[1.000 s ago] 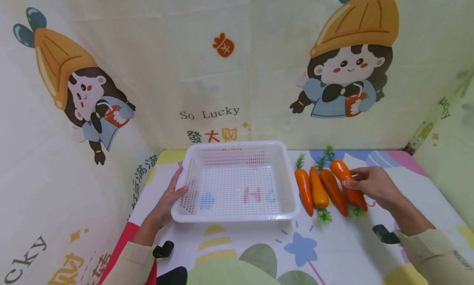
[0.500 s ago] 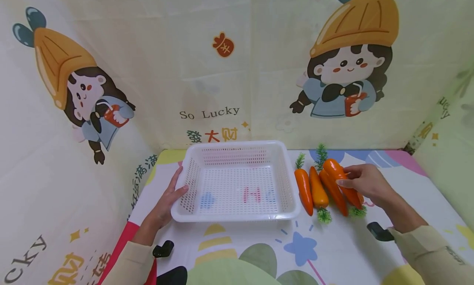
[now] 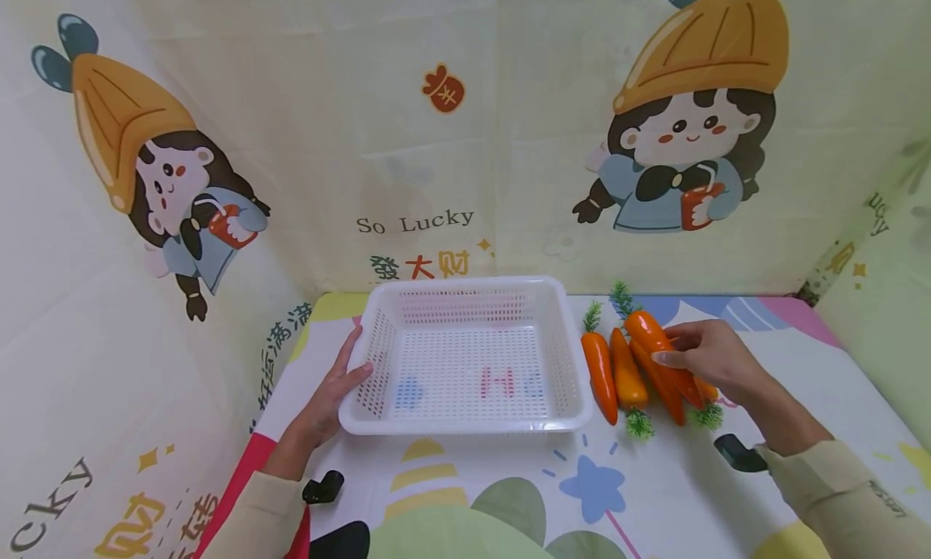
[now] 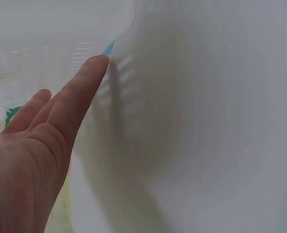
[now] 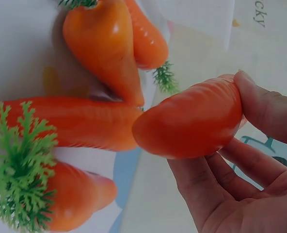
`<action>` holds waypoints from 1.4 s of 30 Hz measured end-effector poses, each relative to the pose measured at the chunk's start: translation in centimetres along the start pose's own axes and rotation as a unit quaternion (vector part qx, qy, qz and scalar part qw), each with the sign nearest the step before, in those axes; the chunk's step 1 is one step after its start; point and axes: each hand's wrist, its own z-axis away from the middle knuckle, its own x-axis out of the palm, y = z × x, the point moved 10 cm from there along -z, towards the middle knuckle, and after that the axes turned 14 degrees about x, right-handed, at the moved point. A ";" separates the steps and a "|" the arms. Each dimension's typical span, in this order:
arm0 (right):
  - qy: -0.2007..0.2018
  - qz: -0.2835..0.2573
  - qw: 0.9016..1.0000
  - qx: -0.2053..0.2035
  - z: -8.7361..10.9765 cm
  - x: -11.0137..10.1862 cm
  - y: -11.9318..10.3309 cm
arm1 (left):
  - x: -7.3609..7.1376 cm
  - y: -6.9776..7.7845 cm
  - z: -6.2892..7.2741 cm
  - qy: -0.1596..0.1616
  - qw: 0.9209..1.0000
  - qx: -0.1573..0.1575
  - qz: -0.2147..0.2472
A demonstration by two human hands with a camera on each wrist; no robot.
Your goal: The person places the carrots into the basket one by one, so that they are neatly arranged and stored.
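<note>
My right hand pinches a glossy orange artificial carrot between thumb and fingers, its thick end up and its tip slanting down toward me. In the right wrist view this carrot hangs above the others. Below it, a carrot is partly covered, and another with greens toward me is mostly hidden. To their left lie an orange carrot and a yellower one. My left hand rests against the left side of a white plastic basket, fingers straight, thumb at the rim.
Through the basket's perforated floor the tablecloth print shows; no carrots lie in it. The basket's right wall stands close beside the carrots. Patterned cloth walls rise at the back and both sides of the table.
My right hand has moved left with the carrot, which now overlaps the neighbouring carrot more and uncovers part of one at the right. The left hand and basket hold still.
</note>
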 end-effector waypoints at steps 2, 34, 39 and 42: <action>-0.003 -0.001 1.000 -0.001 0.0 0.1 -0.2 | 0.0 0.0 0.0 0.002 1.000 0.000 0.000; -0.014 -0.003 1.000 -0.013 0.1 2.0 -4.4 | -0.2 -0.1 0.1 0.016 1.000 -0.010 -0.014; -0.015 -0.008 1.000 -0.013 -0.1 2.4 -5.2 | -0.2 0.0 0.1 0.015 1.000 -0.011 -0.019; -0.019 -0.007 1.000 -0.012 -0.2 2.7 -5.7 | -0.2 0.0 0.2 0.014 1.000 -0.011 -0.020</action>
